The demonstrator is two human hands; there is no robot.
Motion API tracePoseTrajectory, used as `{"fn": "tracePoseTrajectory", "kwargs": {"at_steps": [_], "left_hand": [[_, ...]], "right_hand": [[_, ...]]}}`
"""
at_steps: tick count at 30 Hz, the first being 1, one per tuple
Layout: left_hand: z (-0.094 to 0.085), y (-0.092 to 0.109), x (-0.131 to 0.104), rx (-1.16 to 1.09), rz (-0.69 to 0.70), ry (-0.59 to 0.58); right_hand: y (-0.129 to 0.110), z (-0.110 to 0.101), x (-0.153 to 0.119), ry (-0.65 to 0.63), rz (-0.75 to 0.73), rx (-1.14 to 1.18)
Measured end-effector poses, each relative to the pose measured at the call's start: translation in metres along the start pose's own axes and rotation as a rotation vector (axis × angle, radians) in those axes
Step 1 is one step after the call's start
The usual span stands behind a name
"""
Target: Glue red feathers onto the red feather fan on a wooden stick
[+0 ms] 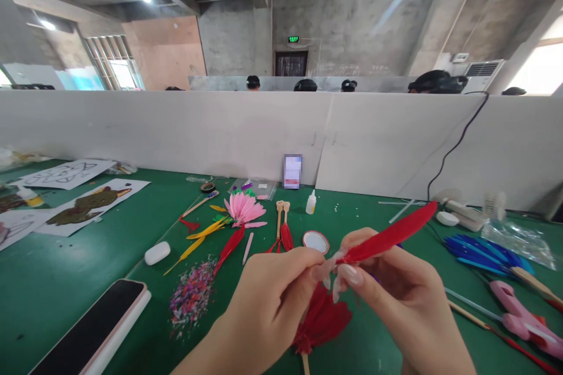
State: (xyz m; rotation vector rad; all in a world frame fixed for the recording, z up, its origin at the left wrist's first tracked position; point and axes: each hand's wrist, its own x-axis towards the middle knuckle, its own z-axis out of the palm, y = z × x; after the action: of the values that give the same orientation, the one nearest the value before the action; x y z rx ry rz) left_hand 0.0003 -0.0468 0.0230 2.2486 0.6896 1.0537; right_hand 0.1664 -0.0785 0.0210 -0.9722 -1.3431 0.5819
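Observation:
A single red feather (391,234) is raised above the table, its broad tip pointing to the upper right. My right hand (398,290) pinches it near the quill end between thumb and fingers. Closed at that same end, my left hand (281,296) has thumb and fingertips pressed together on the feather's base. Just beneath my hands lies a red feather fan (325,319) with a wooden handle, partly covered by them. Beyond my fingers is a small round white disc with a red rim (315,241).
To the left are pink feathers (244,209), yellow feathers (206,228), a heap of coloured confetti (193,293) and a phone (94,328). A glue bottle (311,203) stands further back. Blue feathers (488,252) and a pink glue gun (523,319) lie right. A white partition (197,129) bounds the table.

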Motion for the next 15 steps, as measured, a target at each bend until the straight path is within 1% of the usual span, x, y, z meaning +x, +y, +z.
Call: {"fn": "tracePoseTrajectory", "kwargs": {"at_steps": [4,9,15], "left_hand": [[0.0,0.0,0.001,0.015,-0.003,-0.002],[0.001,0.0,0.001,0.008,-0.004,0.018],[0.005,0.0,0.003,-0.077,-0.042,0.047]], "right_hand": [[0.003,0.003,-0.003,0.051,-0.027,-0.02],[0.005,0.006,-0.005,0.018,-0.036,-0.012],[0.006,0.011,-0.007,-0.001,-0.012,-0.017]]}}
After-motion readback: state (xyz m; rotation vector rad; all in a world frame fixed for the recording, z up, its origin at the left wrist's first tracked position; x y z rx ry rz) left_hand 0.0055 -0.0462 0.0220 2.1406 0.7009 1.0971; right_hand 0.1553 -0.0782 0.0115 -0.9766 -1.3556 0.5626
